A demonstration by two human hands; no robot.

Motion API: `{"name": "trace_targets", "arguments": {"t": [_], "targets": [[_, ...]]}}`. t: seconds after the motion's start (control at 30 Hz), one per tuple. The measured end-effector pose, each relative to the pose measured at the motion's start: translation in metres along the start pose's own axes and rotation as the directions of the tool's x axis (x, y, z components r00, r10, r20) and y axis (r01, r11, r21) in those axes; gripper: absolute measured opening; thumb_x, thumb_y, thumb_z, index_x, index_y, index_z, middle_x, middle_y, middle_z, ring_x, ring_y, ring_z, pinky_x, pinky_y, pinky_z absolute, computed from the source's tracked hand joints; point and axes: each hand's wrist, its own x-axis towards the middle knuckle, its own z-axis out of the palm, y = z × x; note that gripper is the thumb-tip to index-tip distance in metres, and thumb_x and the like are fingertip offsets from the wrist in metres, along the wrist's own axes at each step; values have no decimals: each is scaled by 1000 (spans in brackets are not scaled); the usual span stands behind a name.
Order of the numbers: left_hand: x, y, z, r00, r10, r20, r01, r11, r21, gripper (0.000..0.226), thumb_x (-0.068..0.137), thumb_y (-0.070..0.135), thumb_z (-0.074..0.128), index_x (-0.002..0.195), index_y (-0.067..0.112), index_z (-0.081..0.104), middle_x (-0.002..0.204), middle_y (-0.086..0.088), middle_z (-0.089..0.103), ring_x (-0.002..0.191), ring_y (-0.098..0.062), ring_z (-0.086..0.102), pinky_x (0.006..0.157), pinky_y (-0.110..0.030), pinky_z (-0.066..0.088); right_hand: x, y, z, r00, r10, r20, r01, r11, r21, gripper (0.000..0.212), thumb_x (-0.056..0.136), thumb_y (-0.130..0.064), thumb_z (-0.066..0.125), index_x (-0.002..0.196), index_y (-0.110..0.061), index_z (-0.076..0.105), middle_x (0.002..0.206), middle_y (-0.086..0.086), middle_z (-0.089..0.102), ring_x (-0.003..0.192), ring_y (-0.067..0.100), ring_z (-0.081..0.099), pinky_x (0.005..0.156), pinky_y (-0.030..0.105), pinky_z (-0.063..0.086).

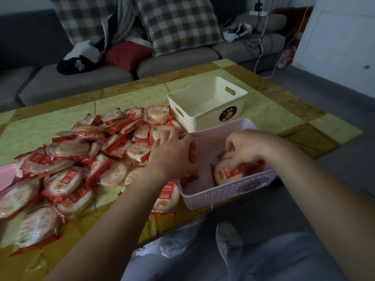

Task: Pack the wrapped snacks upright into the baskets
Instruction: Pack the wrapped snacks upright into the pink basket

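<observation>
Red-wrapped snacks (81,159): round rice crackers in clear packets with red ends, heaped loosely over the left half of the tabletop and reaching its near edge.
Standing snack (228,173): inside the pink basket, towards its near right corner, on edge with its printed face tilted up; more red wrappers sit just behind it, too blurred to count.
Pink basket (223,194): at the near edge of the tabletop, right of the heap, its near wall hanging slightly past the edge.
Right hand (243,147): down inside the pink basket, fingers curled over the top of the standing snack and grasping it.
Left hand (172,153): at the pink basket's left wall, fingers curled round an edge-on snack (191,155) held just over that wall.
White basket (194,120): touching the pink basket's far side, nothing visible inside, with a round dark sticker (228,113) on its near wall.
Tabletop (274,110): yellow-green stone panels with brown borders.
Left edge: a pink object (7,175), cut off by the frame.
Beyond: a grey sofa (81,78) with checked cushions (178,23) and a red cushion (127,54).
</observation>
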Motion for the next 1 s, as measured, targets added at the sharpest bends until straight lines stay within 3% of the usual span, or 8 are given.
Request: {"name": "trace_targets", "arguments": {"t": [0.1, 0.23, 0.33, 0.43, 0.67, 0.77, 0.9, 1.0], "targets": [[0, -2, -1, 998, 14, 69, -19, 997, 71, 82, 69, 67, 71, 137, 34, 41, 149, -8, 29, 138, -37, 27, 111, -54, 36, -3, -1, 4, 998, -21, 53, 26, 994, -103, 61, 70, -28, 93, 124, -17, 67, 118, 0, 69, 100, 20, 65, 89, 37, 57], [1, -3, -2, 996, 7, 91, -9, 1000, 20, 78, 71, 62, 75, 136, 34, 42, 147, -7, 29, 137, -36, 29, 105, -53, 43, -4, 4, -1, 985, -169, 29, 170, 984, -52, 27, 79, -13, 84, 103, -21, 74, 92, -5, 70, 89, 22, 68, 78, 36, 56], [1, -3, -2, 995, 1, 96, 2, 999, -32, 81, 68, 62, 78, 135, 33, 44, 145, -6, 30, 136, -35, 30, 104, -54, 43, -12, 3, -12, 953, -254, -164, 260, 965, 19, 31, 83, -5, 73, 92, -34, 71, 97, -14, 57, 84, 17, 66, 75, 41, 59], [2, -3, -2, 994, -9, 105, 16, 998, -65, 86, 64, 62, 80, 136, 31, 44, 144, -5, 31, 134, -34, 30, 105, -54, 43, -7, -7, -8, 827, -360, -432, 283, 930, -234, 29, 84, -9, 73, 90, -37, 67, 103, -9, 46, 82, 12, 57, 72, 37, 55], [2, -5, 0, 993, -8, 118, 20, 994, -103, 88, 72, 55, 75, 147, 30, 34, 148, -7, 28, 138, -36, 26, 107, -51, 40, 13, -22, 31, 722, -548, -422, 319, 806, -499, 32, 88, -1, 62, 111, -24, 59, 102, 2, 46, 70, 29, 59, 52, 38, 44], [3, -6, 1, 992, -10, 124, 24, 993, -116, 93, 69, 58, 77, 147, 30, 35, 149, -7, 28, 139, -35, 25, 109, -51, 39, 14, -26, 43, 737, -480, -476, 312, 866, -392, 36, 88, 2, 59, 110, -25, 48, 109, 3, 41, 66, 31, 55, 52, 41, 44], [1, -3, 3, 998, -22, 67, 31, 990, -137, 91, 67, 70, 71, 141, 26, 40, 144, -6, 34, 138, -34, 28, 112, -50, 35, 10, -29, 55, 761, -414, -499, 518, 851, 84, 38, 83, 5, 61, 98, -29, 49, 110, -6, 42, 90, 20, 57, 71, 40, 50], [0, 0, 5, 997, -7, -75, -2, 992, -122, 92, 67, 72, 71, 138, 23, 37, 138, -5, 40, 132, -32, 35, 109, -50, 38, 9, -26, 50, 839, -303, -452, 482, 800, 357, 38, 85, 9, 58, 101, -25, 50, 96, -4, 54, 70, -1, 55, 67, 24, 45]]}}
